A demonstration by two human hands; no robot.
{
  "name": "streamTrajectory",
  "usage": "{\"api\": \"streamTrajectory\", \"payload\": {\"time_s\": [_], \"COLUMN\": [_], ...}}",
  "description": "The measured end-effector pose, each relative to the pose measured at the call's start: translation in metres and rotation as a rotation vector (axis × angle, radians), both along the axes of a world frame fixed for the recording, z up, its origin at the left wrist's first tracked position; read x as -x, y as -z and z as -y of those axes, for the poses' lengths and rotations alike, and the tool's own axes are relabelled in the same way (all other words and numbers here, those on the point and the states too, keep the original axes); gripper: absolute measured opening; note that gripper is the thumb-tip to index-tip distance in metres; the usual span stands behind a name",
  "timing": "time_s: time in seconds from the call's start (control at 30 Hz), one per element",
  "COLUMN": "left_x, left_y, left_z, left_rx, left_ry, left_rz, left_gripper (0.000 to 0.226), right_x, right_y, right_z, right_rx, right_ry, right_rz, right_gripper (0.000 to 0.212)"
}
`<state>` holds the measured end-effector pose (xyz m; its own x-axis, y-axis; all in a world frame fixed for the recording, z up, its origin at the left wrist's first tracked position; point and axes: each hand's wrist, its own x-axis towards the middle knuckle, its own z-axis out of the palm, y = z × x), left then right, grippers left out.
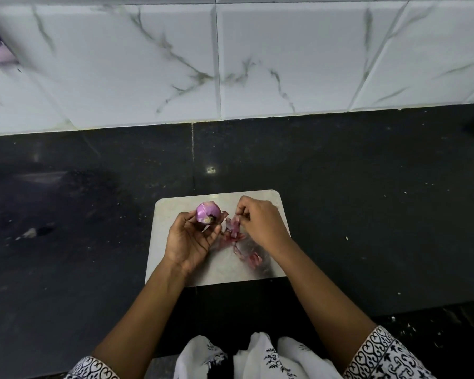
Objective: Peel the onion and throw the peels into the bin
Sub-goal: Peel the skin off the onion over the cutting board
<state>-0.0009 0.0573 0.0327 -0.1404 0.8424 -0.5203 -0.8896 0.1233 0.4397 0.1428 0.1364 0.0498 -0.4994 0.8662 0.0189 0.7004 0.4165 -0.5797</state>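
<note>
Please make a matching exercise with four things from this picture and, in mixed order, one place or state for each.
Things:
1. onion
2. loose peels
3. cutting board
4. right hand

Places or states:
A. lies on the dark counter
B. pinches a piece of peel
C. held in the left hand
D. scattered on the board

Pairs: 1-C, 2-D, 3-A, 4-B

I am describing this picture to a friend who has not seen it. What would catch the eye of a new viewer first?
First the purple onion, held at the fingertips of the left hand over the pale cutting board, in the middle of the dark countertop. Next the right hand, pinching reddish peel, with loose peels lying on the board below it. Behind, a white marbled tile wall fills the top.
</note>
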Motion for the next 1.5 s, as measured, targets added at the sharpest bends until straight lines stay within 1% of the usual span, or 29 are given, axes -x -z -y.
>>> {"api": "streamTrajectory", "payload": {"time_s": [0.07, 0.13, 0.17, 0.23, 0.3, 0.33, 0.47, 0.6, 0.7, 0.8, 0.9, 1.0, 1.13, 1.2, 1.27, 1.3, 1.37, 1.4, 1.43, 1.5], "left_x": [-0.001, -0.003, -0.003, -0.004, -0.005, -0.005, -0.006, -0.002, 0.001, 0.003, 0.005, 0.005, 0.003, 0.001, -0.001, -0.001, 0.001, 0.002, 0.003, 0.004], "left_y": [-0.002, -0.002, -0.003, -0.004, -0.006, -0.007, -0.009, -0.011, -0.012, -0.014, -0.015, -0.015, -0.014, -0.012, -0.011, -0.011, -0.013, -0.014, -0.015, -0.018], "left_z": [0.000, -0.001, -0.001, -0.002, -0.002, -0.002, 0.000, 0.005, 0.006, 0.006, 0.005, 0.006, 0.007, 0.007, 0.007, 0.006, 0.005, 0.004, 0.003, 0.003], "left_rx": [0.015, 0.039, 0.044, 0.052, 0.053, 0.044, -0.020, -0.054, -0.076, -0.088, -0.095, -0.096, -0.107, -0.105, -0.099, -0.096, -0.097, -0.101, -0.106, -0.105], "left_ry": [0.006, 0.006, 0.009, 0.018, 0.026, 0.032, 0.067, 0.090, 0.092, 0.072, 0.078, 0.078, 0.086, 0.097, 0.109, 0.114, 0.129, 0.143, 0.164, 0.220], "left_rz": [-0.034, -0.094, -0.125, -0.203, -0.300, -0.353, -0.532, -0.652, -0.730, -0.763, -0.797, -0.782, -0.737, -0.691, -0.647, -0.632, -0.611, -0.608, -0.616, -0.640], "left_gripper": [0.033, 0.031, 0.030, 0.028, 0.025, 0.024, 0.026, 0.037, 0.036, 0.034, 0.034, 0.036, 0.038, 0.039, 0.037, 0.036, 0.034, 0.032, 0.030, 0.030], "right_x": [0.000, 0.000, 0.000, 0.001, 0.003, 0.005, 0.009, 0.010, 0.010, 0.011, 0.012, 0.013, 0.017, 0.016, 0.012, 0.009, 0.003, 0.000, -0.003, -0.005], "right_y": [-0.002, -0.004, -0.006, -0.011, -0.017, -0.019, -0.024, -0.030, -0.031, -0.030, -0.030, -0.027, -0.020, -0.018, -0.016, -0.016, -0.018, -0.019, -0.022, -0.025], "right_z": [-0.001, -0.002, -0.002, -0.001, 0.002, 0.003, 0.003, 0.001, 0.002, 0.003, 0.004, 0.005, 0.007, 0.003, 0.000, -0.001, -0.003, -0.003, -0.004, -0.007], "right_rx": [0.028, 0.028, 0.026, 0.016, 0.002, -0.004, -0.041, -0.034, -0.072, -0.150, -0.183, -0.196, -0.217, -0.165, -0.010, 0.081, 0.235, 0.276, 0.276, 0.178], "right_ry": [-0.070, -0.092, -0.079, -0.055, -0.079, -0.100, -0.113, -0.127, -0.162, -0.186, -0.188, -0.182, -0.116, -0.067, -0.034, -0.055, -0.154, -0.206, -0.254, -0.347], "right_rz": [0.032, 0.029, -0.007, -0.149, -0.279, -0.309, -0.252, -0.197, -0.177, -0.148, -0.153, -0.156, -0.192, -0.249, -0.370, -0.428, -0.491, -0.492, -0.459, -0.324], "right_gripper": [0.024, 0.029, 0.028, 0.023, 0.015, 0.015, 0.021, 0.026, 0.024, 0.023, 0.022, 0.019, 0.011, 0.007, 0.003, 0.004, 0.016, 0.024, 0.031, 0.041]}}
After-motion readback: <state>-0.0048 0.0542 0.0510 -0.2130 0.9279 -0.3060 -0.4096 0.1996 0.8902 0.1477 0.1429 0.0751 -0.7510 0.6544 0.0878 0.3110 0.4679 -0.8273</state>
